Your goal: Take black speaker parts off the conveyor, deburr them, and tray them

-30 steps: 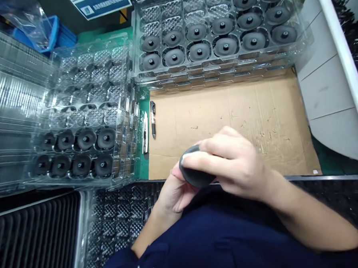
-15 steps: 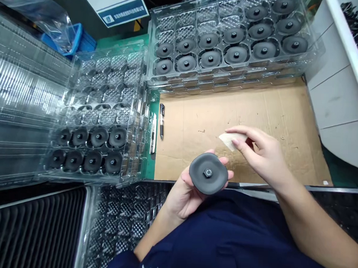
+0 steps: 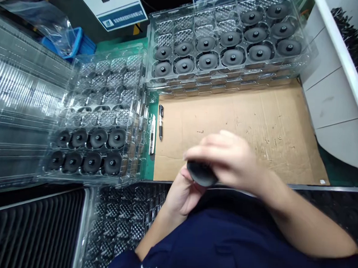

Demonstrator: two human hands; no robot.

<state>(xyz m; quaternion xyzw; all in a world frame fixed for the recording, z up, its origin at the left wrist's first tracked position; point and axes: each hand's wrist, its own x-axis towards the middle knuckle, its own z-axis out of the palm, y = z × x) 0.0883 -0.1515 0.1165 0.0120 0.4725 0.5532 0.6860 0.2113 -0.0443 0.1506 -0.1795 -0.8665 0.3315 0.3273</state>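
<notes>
In the head view my left hand (image 3: 180, 196) is closed round a dark grey, rounded disc (image 3: 201, 174) by its edge, above the front edge of the cardboard. The disc is tilted, and its central hex stub is covered. Across its top lies my right hand (image 3: 230, 162), smeared by motion, with fingers bent over the disc. The small cream pad pinched there in the earlier frame is hidden behind the fingers and shows nowhere else.
A clear tray (image 3: 196, 77) of similar discs stands behind the cardboard (image 3: 243, 113). Another clear tray (image 3: 130, 147) of discs is at left. A black pen (image 3: 160, 123) and a white cutter-like tool (image 3: 152, 134) lie beside the cardboard. A white bin (image 3: 334, 90) stands at right.
My right hand has moved left and down from above the cardboard onto the disc. The disc has tilted in my left hand, and the cream pad has gone out of sight.
</notes>
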